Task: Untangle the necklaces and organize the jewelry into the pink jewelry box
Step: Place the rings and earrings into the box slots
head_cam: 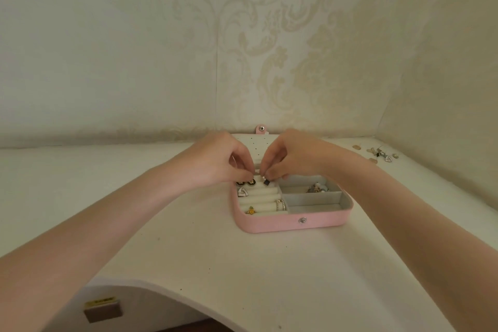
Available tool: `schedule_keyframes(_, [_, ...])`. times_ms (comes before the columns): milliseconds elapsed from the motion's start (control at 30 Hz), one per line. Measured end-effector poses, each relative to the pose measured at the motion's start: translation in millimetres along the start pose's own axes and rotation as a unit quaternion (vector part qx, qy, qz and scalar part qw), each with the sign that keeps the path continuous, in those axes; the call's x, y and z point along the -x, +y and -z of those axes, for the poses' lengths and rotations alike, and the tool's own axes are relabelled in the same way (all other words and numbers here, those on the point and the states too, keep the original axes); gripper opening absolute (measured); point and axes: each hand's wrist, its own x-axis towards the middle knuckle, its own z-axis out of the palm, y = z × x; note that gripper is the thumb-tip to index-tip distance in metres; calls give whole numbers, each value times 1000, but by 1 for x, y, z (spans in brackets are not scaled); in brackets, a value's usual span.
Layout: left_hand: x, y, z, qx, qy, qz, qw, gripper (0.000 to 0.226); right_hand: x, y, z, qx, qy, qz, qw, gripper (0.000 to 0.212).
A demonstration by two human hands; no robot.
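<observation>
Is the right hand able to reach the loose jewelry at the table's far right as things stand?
Probably yes. The loose jewelry lies in the open on the table, nothing blocking it. But the right hand is busy pinching a small black piece over the box.

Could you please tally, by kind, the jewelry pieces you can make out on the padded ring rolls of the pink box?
Round black earrings: 2
White triangle earring: 1
Small black square earring, at the right hand's fingertips: 1
Sparkly band ring: 1
Gold ring with yellow charm: 1
Total: 6
The left hand hides part of the top roll.
</observation>
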Motion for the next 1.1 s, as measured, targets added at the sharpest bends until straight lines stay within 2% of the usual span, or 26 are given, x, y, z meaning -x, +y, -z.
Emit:
schedule_keyframes(133, [-3, -3, -4, -25, -4, 9, 1000, 12, -5, -4, -4, 48, -8, -1, 999, 11])
schedule_keyframes(367, [-6, -5, -4, -13, -20, 11, 1000, 6, -12, 1, -12, 66, 18, -9, 998, 11])
schedule_keyframes(633, [-10, -2, 0, -16, -26, 16, 999, 8, -2, 7, -9, -1, 41, 0, 999, 12])
schedule_keyframes(700, [-16, 0, 2, -20, -5, 19, 1000, 15, 1, 9, -4, -29, 66, 1, 997, 13])
schedule_keyframes(833, [-39, 17, -1, 12, 28, 8, 1000, 13, 7, 25, 17, -104, 143, -20, 984, 13])
schedule_keyframes(900, [-53, 33, -9, 24, 5, -12, 1000, 14, 11, 45, 30, -60, 194, -48, 978, 14])
schedule_keyframes(1000, [-75, 53, -23, 4, -39, -43, 998, 11, 17, 90, 51, 74, 275, -115, 952, 24])
schedule_keyframes(1100, [-93, 66, -34, -18, -68, -59, 996, 12, 13, 146, 70, 118, 269, -190, 937, 34])
